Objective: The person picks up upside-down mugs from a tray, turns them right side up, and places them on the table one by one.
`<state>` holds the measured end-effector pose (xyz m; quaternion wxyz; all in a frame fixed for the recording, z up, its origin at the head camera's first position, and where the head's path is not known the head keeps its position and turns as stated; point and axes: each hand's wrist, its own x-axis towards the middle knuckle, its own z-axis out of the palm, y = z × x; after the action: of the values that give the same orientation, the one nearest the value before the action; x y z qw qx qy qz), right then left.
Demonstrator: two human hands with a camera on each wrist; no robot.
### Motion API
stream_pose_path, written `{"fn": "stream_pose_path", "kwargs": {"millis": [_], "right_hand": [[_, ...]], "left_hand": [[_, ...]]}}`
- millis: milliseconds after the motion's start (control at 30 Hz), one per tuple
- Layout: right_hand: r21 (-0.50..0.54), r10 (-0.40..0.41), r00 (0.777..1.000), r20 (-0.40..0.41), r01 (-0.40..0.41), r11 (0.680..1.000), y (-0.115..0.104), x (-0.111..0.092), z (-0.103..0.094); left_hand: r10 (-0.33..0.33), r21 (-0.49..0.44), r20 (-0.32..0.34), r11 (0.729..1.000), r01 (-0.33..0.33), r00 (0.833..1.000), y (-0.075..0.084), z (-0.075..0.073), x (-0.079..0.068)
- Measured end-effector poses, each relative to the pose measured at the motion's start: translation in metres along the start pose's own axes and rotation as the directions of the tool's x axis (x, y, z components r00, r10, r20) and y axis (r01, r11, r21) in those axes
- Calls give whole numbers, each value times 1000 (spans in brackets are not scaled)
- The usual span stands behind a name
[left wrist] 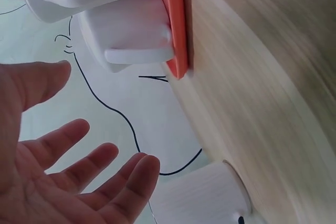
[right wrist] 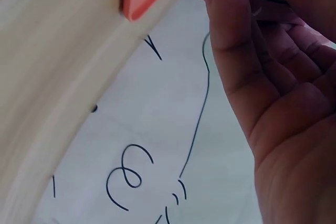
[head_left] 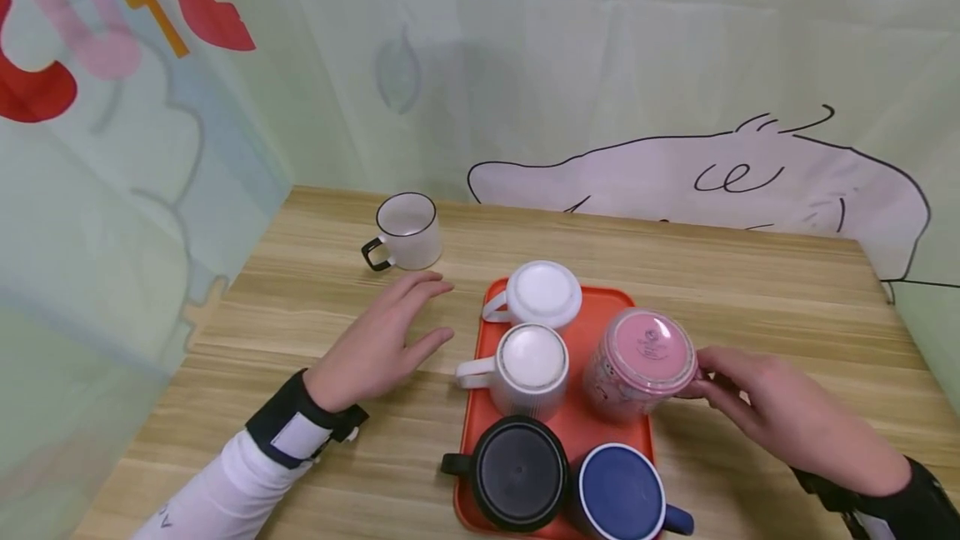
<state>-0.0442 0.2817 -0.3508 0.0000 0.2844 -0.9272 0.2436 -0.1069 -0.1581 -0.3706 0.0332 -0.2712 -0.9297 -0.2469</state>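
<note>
A pink mug (head_left: pixel 651 352), bottom up, is at the right side of the red-orange tray (head_left: pixel 603 300). My right hand (head_left: pixel 795 407) pinches its handle; whether the rim touches the tray is hidden. My left hand (head_left: pixel 382 340) hovers left of the tray, fingers apart and holding nothing. Nearest it on the tray are a white ribbed mug (head_left: pixel 531 369) and, behind that, another white mug (head_left: pixel 543 294), both upside down with handles to the left. Beyond the left fingertips an upright white mug (head_left: pixel 416 240) with a black rim and handle stands on the table.
At the tray's front sit an upside-down black mug (head_left: pixel 520 473), handle left, and an upside-down blue mug (head_left: pixel 621 490), handle right. The wooden table (head_left: pixel 750 290) meets a printed cloth backdrop (head_left: pixel 600 65) at the back and left.
</note>
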Motion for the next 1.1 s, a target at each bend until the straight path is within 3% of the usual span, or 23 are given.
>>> {"fn": "stream_pose_path", "kwargs": {"millis": [267,467,900,1100], "right_hand": [[-37,-55,991,-120,51,998,2,6,-16],[4,-69,980,-189,71,997,2,16,-25],[129,11,955,-295,28,991,-5,47,-23],[242,13,933,-359,80,967,-9,66,-21]], "left_hand": [[18,-8,-31,1000,-19,999,6,-1,5],[41,-33,-51,999,-42,998,12,-4,10],[46,-228,-118,971,-72,992,23,-4,27],[-1,-335,-101,941,-33,995,32,-3,36]]}}
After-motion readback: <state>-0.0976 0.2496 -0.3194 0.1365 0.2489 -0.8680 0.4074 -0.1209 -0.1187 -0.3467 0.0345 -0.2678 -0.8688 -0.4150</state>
